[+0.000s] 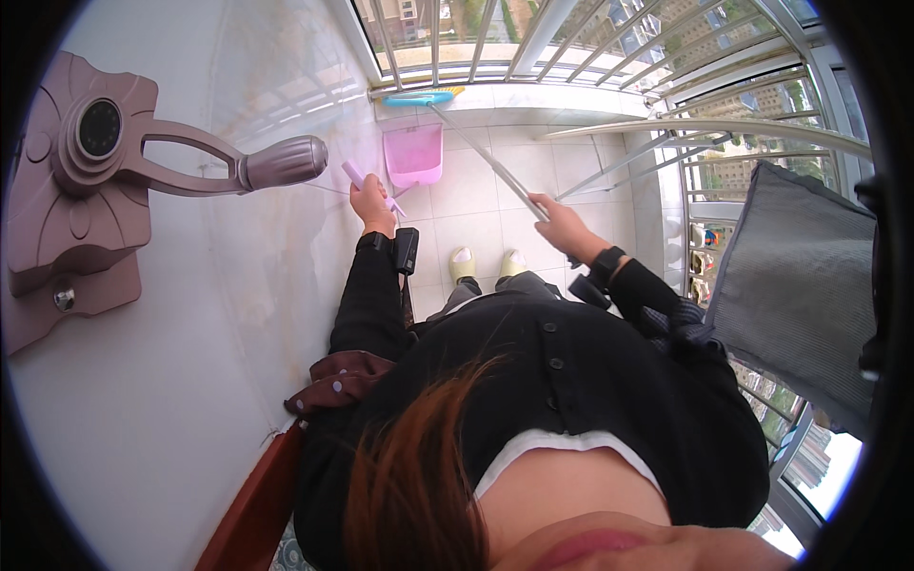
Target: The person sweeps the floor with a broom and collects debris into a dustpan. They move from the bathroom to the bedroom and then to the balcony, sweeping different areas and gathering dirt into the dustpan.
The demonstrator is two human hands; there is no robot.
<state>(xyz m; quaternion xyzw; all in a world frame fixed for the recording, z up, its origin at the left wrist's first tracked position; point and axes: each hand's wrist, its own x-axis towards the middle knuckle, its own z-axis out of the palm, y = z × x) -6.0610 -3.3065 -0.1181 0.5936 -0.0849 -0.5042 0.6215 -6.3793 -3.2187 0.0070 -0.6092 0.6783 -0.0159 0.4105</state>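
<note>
My left hand (pixel 371 205) is closed around the pink handle (pixel 353 171) of a long-handled dustpan. The pink dustpan's pan (pixel 414 155) rests near the tiled floor's far left corner, beside the wall. My right hand (pixel 560 227) grips the metal pole (pixel 500 170) of a broom, which slants away to the upper left. The broom's blue head (pixel 414 98) with yellow bristles lies against the low ledge below the window bars, just beyond the dustpan. Parts of both handles are hidden by my hands.
A crank-handled metal fixture (pixel 100 143) juts from the left wall. Window bars (pixel 435 43) stand at the far side and right. A metal rack frame (pixel 628 130) reaches in from the right, near a hanging grey cloth (pixel 792 292). Light green slippers (pixel 463 265) are on my feet.
</note>
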